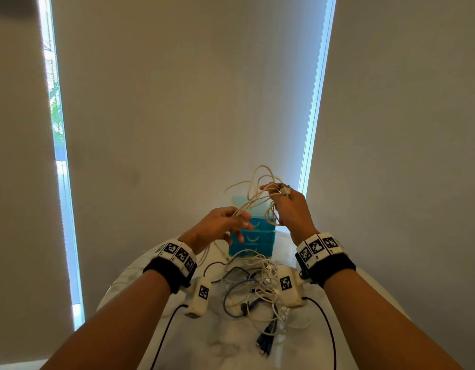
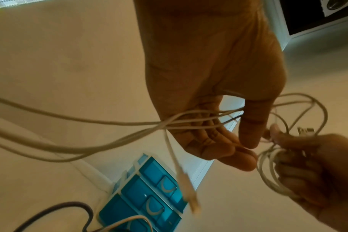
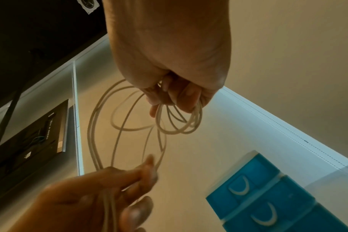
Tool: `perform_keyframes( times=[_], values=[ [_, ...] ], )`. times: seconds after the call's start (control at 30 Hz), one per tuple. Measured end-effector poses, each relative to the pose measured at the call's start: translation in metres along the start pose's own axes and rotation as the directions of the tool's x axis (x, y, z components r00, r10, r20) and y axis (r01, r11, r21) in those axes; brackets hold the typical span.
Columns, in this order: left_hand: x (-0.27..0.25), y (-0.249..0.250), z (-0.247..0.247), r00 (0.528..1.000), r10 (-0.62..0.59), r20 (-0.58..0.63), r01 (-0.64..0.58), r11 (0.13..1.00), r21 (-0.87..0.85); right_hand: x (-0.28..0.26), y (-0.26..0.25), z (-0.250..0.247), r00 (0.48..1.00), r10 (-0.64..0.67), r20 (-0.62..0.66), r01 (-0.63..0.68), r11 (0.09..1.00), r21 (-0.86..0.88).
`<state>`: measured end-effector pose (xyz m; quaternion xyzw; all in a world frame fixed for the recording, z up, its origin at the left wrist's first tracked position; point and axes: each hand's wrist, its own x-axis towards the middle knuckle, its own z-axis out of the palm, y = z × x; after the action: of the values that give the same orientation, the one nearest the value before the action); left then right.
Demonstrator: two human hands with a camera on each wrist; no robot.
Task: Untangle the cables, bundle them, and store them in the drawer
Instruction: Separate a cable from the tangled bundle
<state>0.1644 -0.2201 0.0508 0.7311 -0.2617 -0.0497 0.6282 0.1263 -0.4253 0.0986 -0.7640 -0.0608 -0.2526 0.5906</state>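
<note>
Head: two hands raised above desk (image 1: 177, 340); right hand (image 1: 291, 206) gripping white cable (image 1: 253, 198) coils, left hand (image 1: 221, 225) loosely pinching strands. One tangle (image 1: 255, 287) on desk, before three blue drawers (image 1: 253, 236).
Left wrist: fingers (image 2: 218, 141) half-curled around several strands.
Right wrist: fingers (image 3: 181, 97) curled through about four loops.

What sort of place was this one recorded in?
Probably a room in a home or office: a white round table, closed roller blinds over tall windows, and a small blue drawer unit behind loose cables.
</note>
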Motion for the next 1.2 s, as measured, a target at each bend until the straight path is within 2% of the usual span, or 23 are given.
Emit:
perform_keyframes(
  times=[0.13,0.27,0.3,0.37,0.43,0.47,0.5,0.6,0.67,0.73,0.8,0.87,0.93,1.0,1.1,1.2],
  values=[
    [-0.003,0.007,-0.009,1.000,0.030,0.001,-0.030,0.999,-0.017,-0.003,0.012,-0.009,0.997,0.075,0.014,-0.075,0.997,0.005],
    [0.000,0.014,-0.013,0.990,0.058,-0.130,-0.074,0.990,-0.121,-0.005,0.020,-0.013,0.987,0.157,0.025,-0.157,0.987,0.019],
    [0.002,0.014,-0.013,0.983,0.062,-0.172,-0.078,0.993,-0.085,-0.007,0.020,-0.014,0.986,0.165,0.034,-0.166,0.986,0.021],
    [0.006,0.012,-0.012,0.966,0.126,-0.227,-0.105,0.989,0.105,-0.009,0.019,-0.017,0.983,0.167,0.077,-0.166,0.986,-0.023],
    [0.008,0.012,-0.008,0.955,0.228,-0.189,-0.168,0.943,0.288,-0.013,0.016,-0.019,0.977,0.172,0.125,-0.164,0.984,-0.069],
    [0.008,0.014,-0.004,0.955,0.250,-0.161,-0.193,0.933,0.304,-0.014,0.015,-0.020,0.975,0.173,0.142,-0.163,0.983,-0.080],
    [0.009,0.017,0.001,0.960,0.236,-0.147,-0.191,0.945,0.267,-0.015,0.016,-0.020,0.974,0.171,0.150,-0.159,0.983,-0.089],
    [0.011,0.029,0.010,0.995,0.075,-0.063,-0.072,0.997,0.040,-0.014,0.021,-0.019,0.981,0.143,0.133,-0.127,0.984,-0.124],
    [0.010,0.034,0.010,0.999,-0.007,0.031,0.010,0.995,-0.099,-0.011,0.025,-0.020,0.981,0.127,0.143,-0.104,0.982,-0.159],
    [0.011,0.036,0.006,0.997,-0.058,0.055,0.068,0.978,-0.195,-0.010,0.028,-0.025,0.979,0.134,0.151,-0.104,0.976,-0.191],
    [0.011,0.037,0.000,0.998,-0.068,-0.007,0.066,0.985,-0.160,-0.008,0.034,-0.033,0.985,0.122,0.123,-0.098,0.978,-0.184],
    [0.013,0.037,-0.006,0.984,-0.050,-0.173,0.035,0.996,-0.087,-0.004,0.041,-0.041,0.995,0.104,0.012,-0.101,0.983,-0.155],
    [0.017,0.032,-0.018,0.922,-0.025,-0.385,-0.001,0.998,-0.065,-0.003,0.048,-0.051,0.980,0.145,-0.136,-0.157,0.984,-0.081],
    [0.019,0.025,-0.033,0.843,-0.027,-0.537,-0.043,0.992,-0.116,-0.004,0.056,-0.057,0.958,0.204,-0.202,-0.213,0.977,-0.024],
    [0.021,0.012,-0.056,0.738,-0.065,-0.672,-0.066,0.984,-0.167,-0.007,0.066,-0.062,0.933,0.219,-0.286,-0.226,0.974,0.011],
    [0.018,0.003,-0.076,0.586,-0.190,-0.788,-0.194,0.911,-0.363,-0.008,0.069,-0.067,0.849,0.311,-0.427,-0.282,0.951,0.131]
  ],
)
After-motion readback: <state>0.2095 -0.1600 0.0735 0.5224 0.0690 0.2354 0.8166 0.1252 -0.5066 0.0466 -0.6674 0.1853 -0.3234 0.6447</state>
